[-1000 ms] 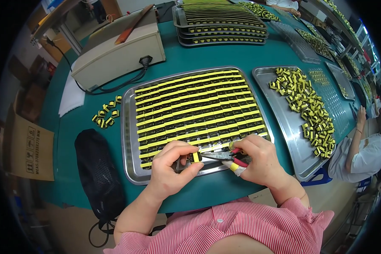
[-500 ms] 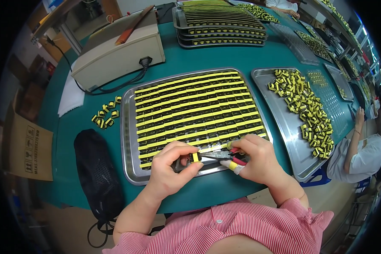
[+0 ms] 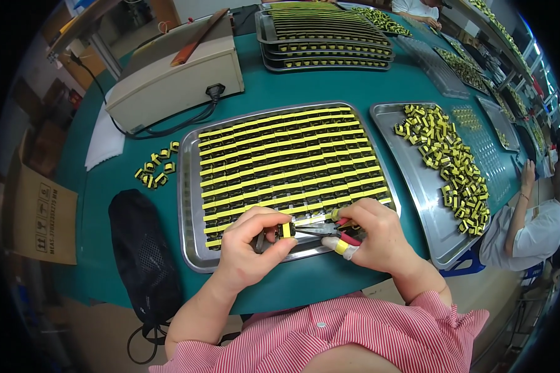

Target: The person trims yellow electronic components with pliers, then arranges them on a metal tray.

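Between the thumb and fingers of my left hand (image 3: 250, 245) is a small black component wrapped with yellow tape (image 3: 285, 230), perhaps a coil or transformer. My right hand (image 3: 379, 235) is closed around long-nosed pliers (image 3: 317, 230) with pinkish-red handles. The jaw tips reach the right side of the component; whether they grip it is too small to tell. A light wrapping with a yellow band covers a right fingertip. Both hands are over the near edge of a metal tray (image 3: 191, 242), where similar components (image 3: 286, 155) stand in tight rows.
To the right, another metal tray (image 3: 417, 199) carries a loose heap of components (image 3: 448, 161). Several loose pieces (image 3: 155, 165) and a black mesh pouch (image 3: 144, 248) lie left. Farther back are a beige box-shaped device (image 3: 174, 81) and stacked full trays (image 3: 323, 59). Other people (image 3: 522, 230) sit on the right.
The pliers have shifted slightly in my right hand, with their tips still at the component. My left hand keeps nearly the same place. A person's hand at the far back has moved.
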